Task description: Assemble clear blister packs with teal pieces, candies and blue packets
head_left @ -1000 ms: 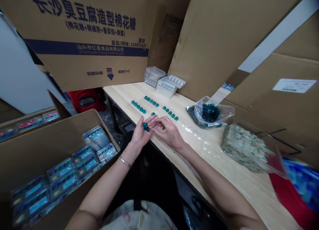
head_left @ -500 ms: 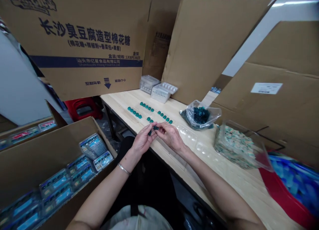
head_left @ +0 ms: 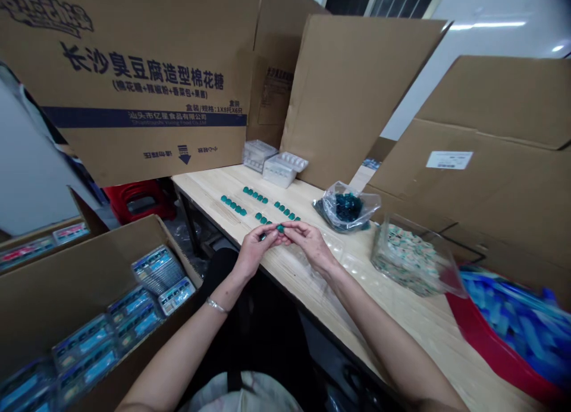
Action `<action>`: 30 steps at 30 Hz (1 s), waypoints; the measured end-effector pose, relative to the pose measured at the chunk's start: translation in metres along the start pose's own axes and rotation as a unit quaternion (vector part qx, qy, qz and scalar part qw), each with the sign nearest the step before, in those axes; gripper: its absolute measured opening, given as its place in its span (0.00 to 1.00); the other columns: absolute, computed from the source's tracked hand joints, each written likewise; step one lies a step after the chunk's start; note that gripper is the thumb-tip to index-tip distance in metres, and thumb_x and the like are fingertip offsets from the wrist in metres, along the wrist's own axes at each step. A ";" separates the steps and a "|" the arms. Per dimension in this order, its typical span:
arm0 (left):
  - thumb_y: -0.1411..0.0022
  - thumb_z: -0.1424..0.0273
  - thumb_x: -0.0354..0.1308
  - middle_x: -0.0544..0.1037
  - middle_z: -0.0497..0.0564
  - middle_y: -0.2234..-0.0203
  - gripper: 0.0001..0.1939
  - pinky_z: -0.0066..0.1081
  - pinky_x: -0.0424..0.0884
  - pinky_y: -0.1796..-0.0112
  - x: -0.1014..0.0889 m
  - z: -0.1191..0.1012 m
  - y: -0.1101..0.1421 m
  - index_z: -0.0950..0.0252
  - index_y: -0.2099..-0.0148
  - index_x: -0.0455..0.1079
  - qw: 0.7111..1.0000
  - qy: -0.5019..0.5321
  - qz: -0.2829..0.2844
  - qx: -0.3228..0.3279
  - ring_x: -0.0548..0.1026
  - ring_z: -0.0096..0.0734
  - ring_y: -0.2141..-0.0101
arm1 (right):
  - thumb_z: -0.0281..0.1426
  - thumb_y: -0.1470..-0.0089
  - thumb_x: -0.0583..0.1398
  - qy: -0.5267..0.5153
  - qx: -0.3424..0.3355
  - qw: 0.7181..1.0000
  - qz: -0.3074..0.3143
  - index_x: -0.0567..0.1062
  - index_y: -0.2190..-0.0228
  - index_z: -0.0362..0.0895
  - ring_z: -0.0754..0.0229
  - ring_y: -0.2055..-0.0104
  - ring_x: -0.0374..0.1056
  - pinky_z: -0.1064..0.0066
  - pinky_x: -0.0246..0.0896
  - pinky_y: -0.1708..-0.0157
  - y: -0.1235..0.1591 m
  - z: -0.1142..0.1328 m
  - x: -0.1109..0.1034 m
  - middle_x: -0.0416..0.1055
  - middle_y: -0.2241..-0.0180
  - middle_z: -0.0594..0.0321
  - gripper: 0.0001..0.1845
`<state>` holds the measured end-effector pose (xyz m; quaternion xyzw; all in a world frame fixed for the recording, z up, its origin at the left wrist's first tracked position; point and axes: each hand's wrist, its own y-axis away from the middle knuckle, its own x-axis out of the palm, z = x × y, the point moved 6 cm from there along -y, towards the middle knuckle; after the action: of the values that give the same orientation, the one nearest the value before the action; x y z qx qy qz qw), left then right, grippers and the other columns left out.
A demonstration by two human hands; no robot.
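Over the table's front edge, my left hand (head_left: 253, 249) and my right hand (head_left: 310, 242) meet at the fingertips. Pinched between them is a small glossy green piece (head_left: 280, 228); its exact kind is too small to make out. A second dark piece (head_left: 263, 236) shows at my left fingers. Just beyond lie short rows of like pieces: a back row (head_left: 255, 194), a left row (head_left: 233, 205), a right row (head_left: 286, 211), and a near row (head_left: 263, 219) partly hidden by my hands. A clear bag (head_left: 368, 205) of loose green pieces sits to the right.
A clear tub (head_left: 413, 257) holds small teal-and-white pieces, near a red container (head_left: 486, 335) of blue items. Clear plastic boxes (head_left: 281, 169) stand at the back against cardboard (head_left: 352, 91). At my left, an open carton (head_left: 89, 269) holds blue packages. Clear moulded plastic lies beside my right hand.
My hands have turned the green piece upward, so its bright face now shows between the fingertips. The view has shifted slightly to the right; the rows look unchanged.
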<state>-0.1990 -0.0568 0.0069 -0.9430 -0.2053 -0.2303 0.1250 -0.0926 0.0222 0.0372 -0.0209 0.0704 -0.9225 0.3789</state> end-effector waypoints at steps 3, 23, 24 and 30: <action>0.48 0.66 0.63 0.79 0.51 0.68 0.16 0.36 0.75 0.59 0.001 -0.003 -0.001 0.68 0.57 0.72 0.998 -0.057 0.000 0.028 0.78 0.32 0.67 | 0.39 0.54 0.64 -0.041 0.016 0.999 0.007 0.75 0.64 0.41 0.61 0.69 0.72 0.67 0.67 0.63 0.002 -0.003 0.001 0.76 0.71 0.60 0.16; 0.43 0.70 0.56 0.77 0.48 0.75 0.07 0.26 0.72 0.70 -0.006 -0.004 -0.002 0.65 0.62 0.72 0.933 -0.341 -0.009 0.118 0.77 0.29 0.75 | 0.39 0.48 0.58 0.202 -0.024 0.979 -0.018 0.77 0.70 0.42 0.63 0.74 0.68 0.71 0.63 0.69 0.000 -0.009 -0.004 0.72 0.77 0.62 0.14; 0.43 0.70 0.57 0.77 0.48 0.76 0.07 0.26 0.72 0.71 -0.007 -0.002 -0.003 0.65 0.62 0.72 0.937 -0.333 -0.011 0.106 0.77 0.28 0.76 | 0.40 0.50 0.59 0.167 0.006 0.986 -0.012 0.78 0.69 0.42 0.63 0.74 0.68 0.71 0.64 0.69 0.000 -0.013 -0.005 0.72 0.77 0.63 0.14; 0.45 0.70 0.59 0.76 0.46 0.76 0.07 0.25 0.72 0.75 -0.010 0.006 -0.009 0.65 0.63 0.72 0.952 -0.295 -0.014 0.083 0.74 0.25 0.80 | 0.40 0.60 0.67 0.030 0.080 0.996 -0.017 0.78 0.70 0.41 0.64 0.74 0.69 0.71 0.65 0.67 0.000 -0.024 -0.005 0.74 0.75 0.62 0.17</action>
<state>-0.2086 -0.0505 -0.0018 -0.9524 -0.2641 0.0739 0.1333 -0.0913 0.0288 0.0135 0.0354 0.0076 -0.9318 0.3611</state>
